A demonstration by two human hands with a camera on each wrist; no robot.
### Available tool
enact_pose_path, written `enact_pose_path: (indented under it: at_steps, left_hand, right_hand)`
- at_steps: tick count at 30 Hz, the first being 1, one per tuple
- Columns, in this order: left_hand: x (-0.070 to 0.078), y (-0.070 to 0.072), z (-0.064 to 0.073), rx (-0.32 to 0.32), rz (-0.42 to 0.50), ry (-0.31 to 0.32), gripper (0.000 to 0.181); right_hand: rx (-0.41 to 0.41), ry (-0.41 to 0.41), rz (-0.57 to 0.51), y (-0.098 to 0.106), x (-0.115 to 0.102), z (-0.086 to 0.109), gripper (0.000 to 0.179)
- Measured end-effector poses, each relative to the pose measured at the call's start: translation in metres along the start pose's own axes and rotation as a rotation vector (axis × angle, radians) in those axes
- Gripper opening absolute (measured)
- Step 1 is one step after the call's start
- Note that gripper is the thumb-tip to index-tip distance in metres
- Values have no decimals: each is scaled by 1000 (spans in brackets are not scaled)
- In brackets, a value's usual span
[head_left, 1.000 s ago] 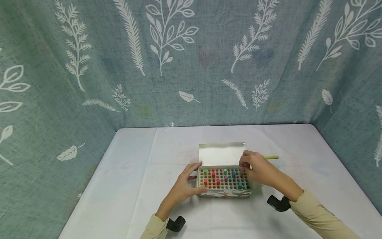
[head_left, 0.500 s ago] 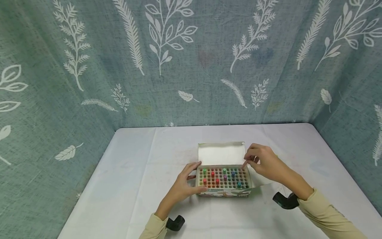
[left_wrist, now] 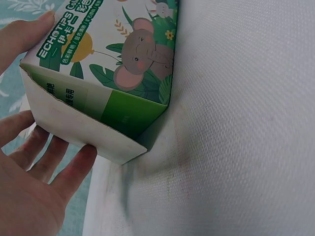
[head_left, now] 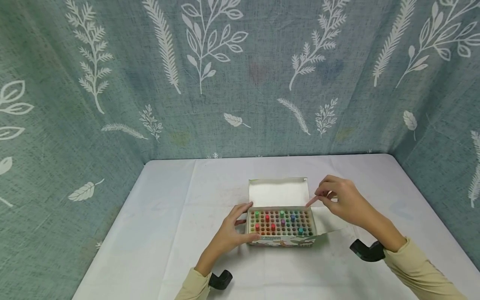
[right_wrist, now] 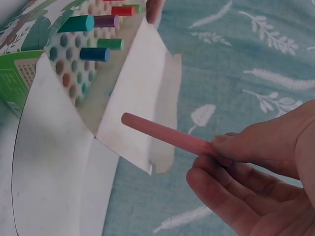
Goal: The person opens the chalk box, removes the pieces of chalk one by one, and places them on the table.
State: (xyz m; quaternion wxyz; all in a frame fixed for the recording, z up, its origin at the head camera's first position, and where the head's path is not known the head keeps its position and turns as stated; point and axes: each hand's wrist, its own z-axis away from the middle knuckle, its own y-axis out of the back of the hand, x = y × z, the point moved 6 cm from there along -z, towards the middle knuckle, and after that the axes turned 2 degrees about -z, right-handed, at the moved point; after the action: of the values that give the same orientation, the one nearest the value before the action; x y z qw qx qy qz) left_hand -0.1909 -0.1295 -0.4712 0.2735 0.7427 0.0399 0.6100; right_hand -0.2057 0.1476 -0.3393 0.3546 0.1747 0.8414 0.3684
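Note:
An open chalk box (head_left: pixel 283 241) stands on the table, with a perforated holder in which several coloured chalks poke up, among them a blue chalk (right_wrist: pixel 94 54) and a teal chalk (right_wrist: pixel 76 23). My left hand (head_left: pixel 229 233) holds the box's left end, thumb at the front corner and fingers at the back one. In the left wrist view, fingertips touch the white end flap (left_wrist: pixel 83 123). Just beyond the box's back right corner, my right hand (head_left: pixel 343 198) pinches a pink chalk (right_wrist: pixel 162 133) between thumb and fingers, its free end pointing towards the box.
The box's white lid (head_left: pixel 278 193) is folded back behind it. A side flap (head_left: pixel 330 219) sticks out on the right, below my right hand. White cloth covers the table (head_left: pixel 168 200), and a leaf-patterned curtain (head_left: pixel 262 96) encloses the back and sides.
My right hand has lifted away from the holder, up and to the right, with the pink chalk. A yellow-green stick behind that hand is now hidden. My left hand stays put.

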Motion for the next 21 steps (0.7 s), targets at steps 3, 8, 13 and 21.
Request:
enact_pose_path:
  at_steps: [3, 8, 13, 21]
  left_hand:
    - [0, 0, 0, 0, 2, 2, 88]
    - [0, 0, 0, 1, 5, -5, 87]
    - [1, 0, 1, 0, -3, -4, 87]
    - [1, 0, 1, 2, 4, -3, 87]
  right_hand:
    - [20, 1, 0, 5, 0, 1, 24]
    - [55, 2, 12, 12, 3, 4, 24]
    - [83, -11, 21, 19, 9, 8, 25]
    - [126, -17, 39, 29, 15, 14, 27]
